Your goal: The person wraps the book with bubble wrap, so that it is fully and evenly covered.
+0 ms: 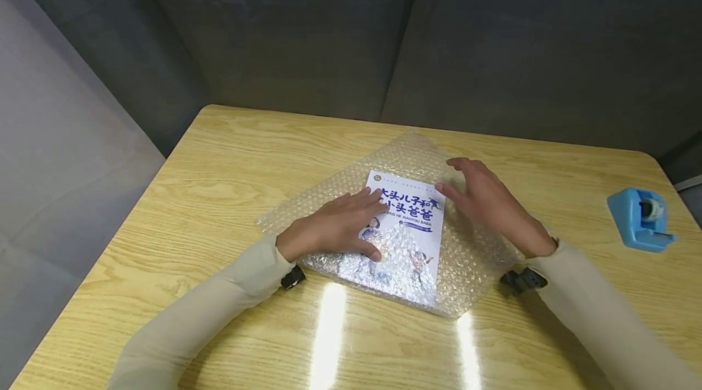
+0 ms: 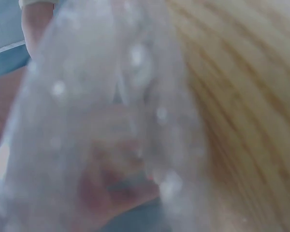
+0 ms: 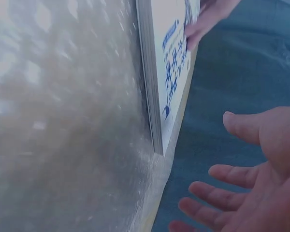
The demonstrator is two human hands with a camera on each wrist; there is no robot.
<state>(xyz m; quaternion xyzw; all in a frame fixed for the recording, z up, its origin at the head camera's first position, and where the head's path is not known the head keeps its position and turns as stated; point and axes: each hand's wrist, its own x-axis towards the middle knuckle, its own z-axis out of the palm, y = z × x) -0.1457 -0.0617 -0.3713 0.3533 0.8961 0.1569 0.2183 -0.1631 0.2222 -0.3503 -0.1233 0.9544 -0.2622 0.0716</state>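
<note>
A white book (image 1: 414, 228) with blue lettering lies on a sheet of bubble wrap (image 1: 474, 268), set at an angle to it. A flap of the wrap shines over the book's lower part. My left hand (image 1: 341, 223) lies over the book's left side, fingers spread across the wrap and cover. At the book's upper right corner hovers my right hand (image 1: 485, 195), fingers apart and holding nothing. In the right wrist view the book's page edges (image 3: 147, 72) face the camera. Blurred bubble wrap (image 2: 96, 82) fills much of the left wrist view, hiding part of the left hand.
A blue tape dispenser (image 1: 631, 219) stands at the right of the wooden table (image 1: 230, 158). Behind the table's far edge hangs a dark grey curtain (image 1: 301, 30). A pale grey surface (image 1: 55, 134) is at the left.
</note>
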